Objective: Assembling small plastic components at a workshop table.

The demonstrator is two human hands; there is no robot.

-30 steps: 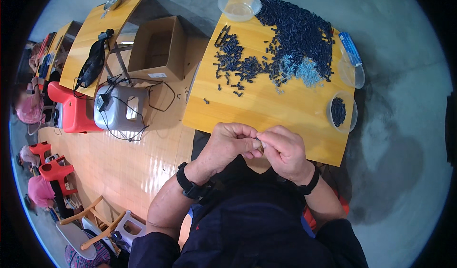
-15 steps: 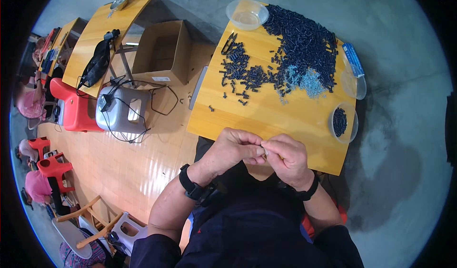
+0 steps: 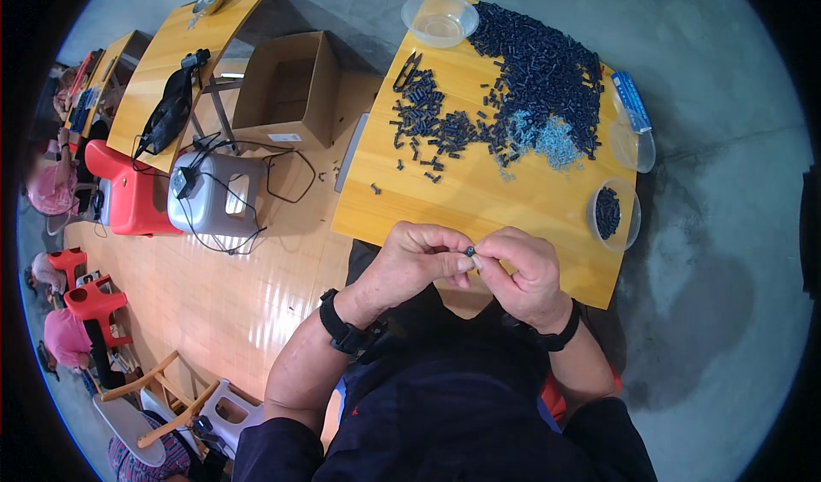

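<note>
Just above the near edge of the wooden table (image 3: 505,217), my hands meet fingertip to fingertip. My left hand (image 3: 419,264) pinches a small dark cylindrical piece (image 3: 469,251) between thumb and forefinger. My right hand (image 3: 523,272) is closed in a pinch right beside it; whatever its fingertips hold is too small to make out. Farther off lies a large heap of small black cylinders (image 3: 539,63). Pale blue small pieces (image 3: 549,142) are heaped at its near side. To the left is a looser group of black pieces (image 3: 419,114), with black snips (image 3: 407,71) beyond it.
A clear bowl (image 3: 428,30) stands at the table's far left corner. Another clear bowl (image 3: 627,227) at the right holds black pieces. A blue box (image 3: 631,102) and a clear lid (image 3: 629,147) lie along the right edge. A cardboard box (image 3: 286,88) and a cabled grey stool (image 3: 218,191) stand left.
My fingertips have parted slightly, and the small dark piece now shows between them. My right hand has shifted a little to the right. The view has moved slightly.
</note>
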